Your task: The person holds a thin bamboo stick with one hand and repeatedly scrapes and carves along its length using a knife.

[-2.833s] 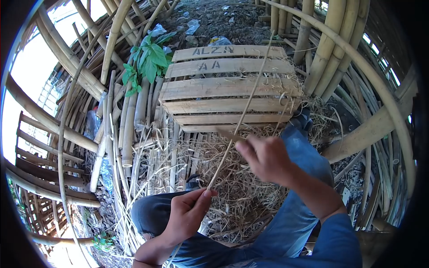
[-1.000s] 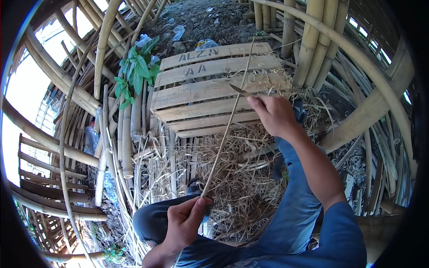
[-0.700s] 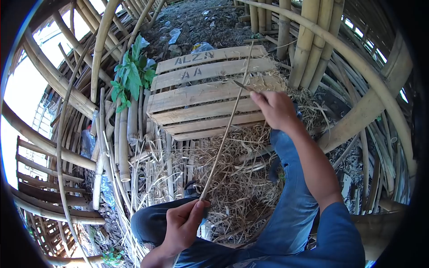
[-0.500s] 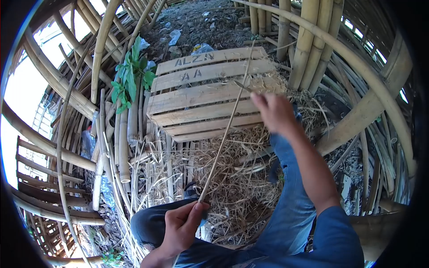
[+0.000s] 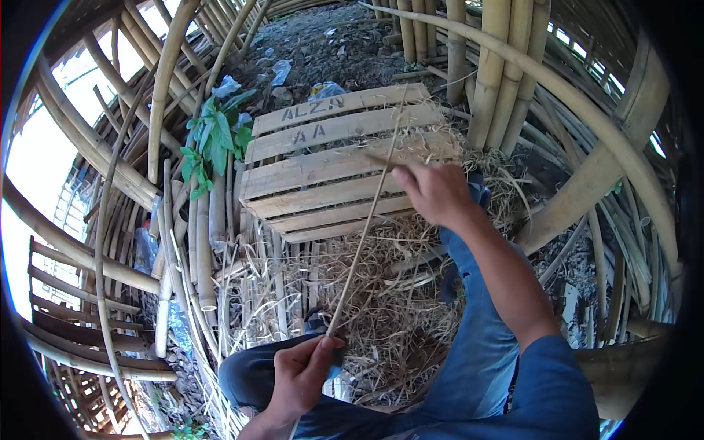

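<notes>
A long, thin bamboo strip (image 5: 364,227) runs from my left hand (image 5: 301,372) up and away, over the slatted wooden crate (image 5: 308,176). My left hand is closed around the strip's near end, above my left knee. Farther out, my right hand (image 5: 438,194) grips a knife (image 5: 379,160) whose handle is hidden in the fist. The blade is slightly blurred and lies against or across the strip's upper half; exact contact is hard to make out. Dark lettering marks the crate's far slats.
Bamboo shavings (image 5: 396,315) cover the ground between my legs and around the crate. A leafy green plant (image 5: 214,139) grows left of it. Bamboo poles (image 5: 506,73) stand at the right, and more poles and strips lie along both sides. Plastic scraps (image 5: 281,71) litter the soil behind.
My right hand and the knife have moved slightly toward me and left along the strip. My left hand keeps its hold in nearly the same place. The view has shifted a little.
</notes>
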The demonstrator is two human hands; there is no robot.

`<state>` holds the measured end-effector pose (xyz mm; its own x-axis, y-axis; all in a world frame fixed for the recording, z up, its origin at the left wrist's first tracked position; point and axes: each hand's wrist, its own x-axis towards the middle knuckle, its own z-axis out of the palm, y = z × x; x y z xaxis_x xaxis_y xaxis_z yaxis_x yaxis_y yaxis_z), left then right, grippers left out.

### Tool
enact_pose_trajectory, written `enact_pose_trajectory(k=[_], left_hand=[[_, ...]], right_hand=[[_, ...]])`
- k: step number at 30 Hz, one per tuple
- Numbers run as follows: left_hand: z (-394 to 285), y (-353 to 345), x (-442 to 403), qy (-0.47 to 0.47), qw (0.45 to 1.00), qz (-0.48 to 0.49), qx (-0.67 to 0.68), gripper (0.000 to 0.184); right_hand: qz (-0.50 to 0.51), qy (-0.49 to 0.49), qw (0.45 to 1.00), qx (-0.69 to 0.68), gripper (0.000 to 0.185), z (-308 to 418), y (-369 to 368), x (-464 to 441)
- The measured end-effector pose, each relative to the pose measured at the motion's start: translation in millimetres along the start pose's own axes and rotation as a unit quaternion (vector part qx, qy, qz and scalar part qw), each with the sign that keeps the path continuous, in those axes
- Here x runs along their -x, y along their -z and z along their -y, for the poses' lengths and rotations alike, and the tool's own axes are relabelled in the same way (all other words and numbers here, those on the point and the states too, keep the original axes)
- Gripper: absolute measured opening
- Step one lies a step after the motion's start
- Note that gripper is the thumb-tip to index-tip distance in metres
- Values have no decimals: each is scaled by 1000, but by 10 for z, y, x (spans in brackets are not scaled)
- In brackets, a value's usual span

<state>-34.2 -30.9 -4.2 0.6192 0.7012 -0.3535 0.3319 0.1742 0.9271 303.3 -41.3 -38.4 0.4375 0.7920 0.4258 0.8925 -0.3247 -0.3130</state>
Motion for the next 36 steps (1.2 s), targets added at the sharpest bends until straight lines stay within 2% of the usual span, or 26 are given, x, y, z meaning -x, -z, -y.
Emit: enact_pose_trajectory(k=[1, 3, 4, 5, 7, 8, 9, 10, 11, 12, 15, 17, 19, 20, 21, 23, 24, 25, 27, 31, 32, 34, 35, 36], left_hand=[[19, 14, 36, 10, 1000, 8, 3, 27], [55, 13, 51, 19, 1000, 6, -7, 26], [57, 5, -9, 8, 1000, 0, -12, 26], [52, -14, -55, -7, 1000, -11, -12, 26], [22, 16, -41, 15, 1000, -17, 2, 26], [12, 27, -24, 6, 1000, -15, 7, 26], [32, 17, 25, 4, 1000, -12, 18, 26], [44, 27, 59, 2, 1000, -7, 13, 26], [54, 37, 86, 3, 1000, -2, 9, 26], [66, 48, 84, -3, 1000, -3, 17, 26], [68, 111, 41, -20, 1000, -17, 13, 27], [49, 124, 24, -8, 999, -33, 10, 28], [40, 130, -9, 10, 999, -28, 34, 28], [47, 137, -35, 2, 999, -25, 41, 28], [58, 145, -43, -4, 998, -27, 49, 27], [40, 136, -90, 1, 995, -35, 88, 28], [23, 136, -112, 17, 993, -28, 112, 28], [11, 139, -133, 33, 990, -19, 135, 28], [13, 126, -185, 25, 988, -25, 151, 29], [-22, 79, -273, 54, 980, 2, 190, 31], [-45, 58, -291, 57, 979, 11, 195, 32], [-74, 26, -311, 62, 978, 24, 197, 32], [-86, 9, -317, 67, 976, 35, 204, 33], [-98, -8, -322, 71, 974, 46, 211, 34]], right_hand=[[2, -3, 1000, -4, 49, -114, -3, -89], [19, -68, 997, -36, 48, -428, 20, -310], [63, -105, 992, 14, 50, -172, 77, -296], [57, -97, 993, 19, 50, -103, 4, -198], [-118, 133, 982, 59, 55, 32, -219, -38], [77, -3, 997, 3, 55, 57, -106, -82], [83, -6, 996, -1, 55, -86, -92, -211], [83, -80, 993, 28, 54, -357, -62, -350], [72, -154, 984, 60, 53, -564, -52, -406], [27, -136, 987, 80, 53, -664, -148, -395], [2, -96, 992, 87, 55, -333, -141, -183], [17, -138, 989, 45, 56, -272, -96, -161], [-65, -240, 967, -49, 58, -367, -107, -199], [-118, -242, 961, -58, 55, -367, -106, -183], [-106, -234, 964, -61, 55, -335, -111, -151], [-190, -168, 946, -204, 46, -195, -88, -116], [-159, -140, 947, -239, 38, -74, -41, -57], [-145, -130, 950, -245, 38, 71, -18, 16], [-111, -38, 937, -329, 34, 395, -18, 169], [-63, 123, 928, -347, 33, 819, -152, 431], [-62, 122, 928, -347, 33, 879, -198, 480], [-61, 209, 920, -327, 40, 969, -268, 544], [-61, 205, 921, -324, 40, 997, -275, 547], [-84, 240, 928, -270, 43, 1021, -281, 547]])
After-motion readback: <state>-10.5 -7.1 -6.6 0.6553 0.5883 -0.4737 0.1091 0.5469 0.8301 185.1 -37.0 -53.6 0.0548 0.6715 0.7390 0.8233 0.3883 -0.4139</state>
